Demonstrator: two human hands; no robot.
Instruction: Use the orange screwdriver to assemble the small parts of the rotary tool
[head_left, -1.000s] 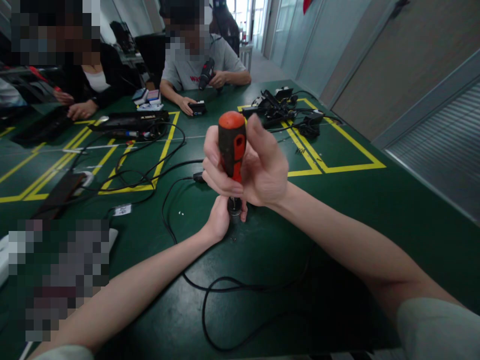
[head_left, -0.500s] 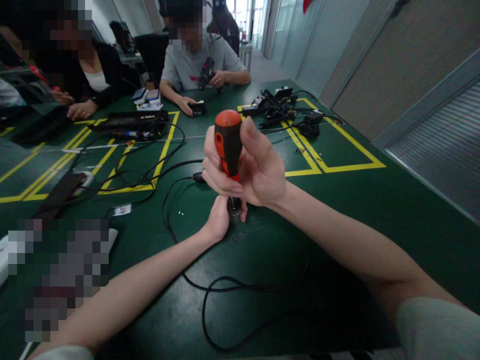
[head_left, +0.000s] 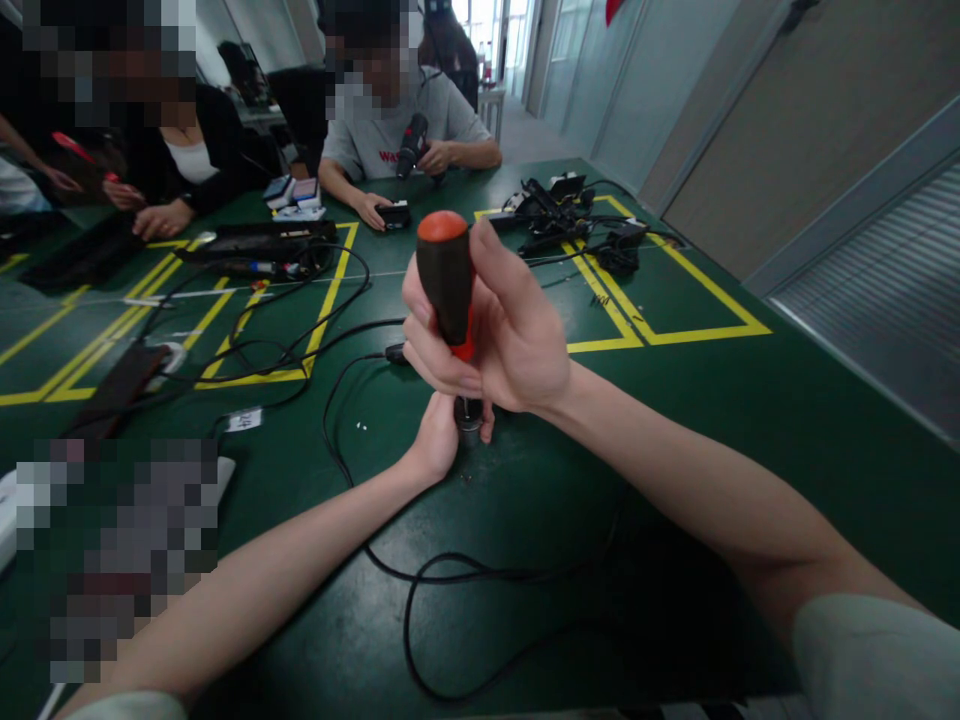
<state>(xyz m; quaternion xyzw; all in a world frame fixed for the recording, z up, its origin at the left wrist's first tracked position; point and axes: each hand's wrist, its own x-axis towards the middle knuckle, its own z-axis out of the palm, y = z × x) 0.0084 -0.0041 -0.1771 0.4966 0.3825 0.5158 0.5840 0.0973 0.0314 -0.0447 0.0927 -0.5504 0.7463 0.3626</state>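
Screwdriver point(head_left: 445, 280) stands in the middle of the scene, leaning a little left, with the right hand point(head_left: 521, 345) wrapped tight around it and the left hand point(head_left: 436, 438) closed around the small round dark part point(head_left: 469, 430) below, though most of the left fingers are hidden. Its tip, which I can't see, might slip and poke the left hand if it leans more or the round part turns in a loose hold. Tiny bits point(head_left: 466, 479) on the near side of the green table point(head_left: 750, 400) might get lost if a hand bumps them.
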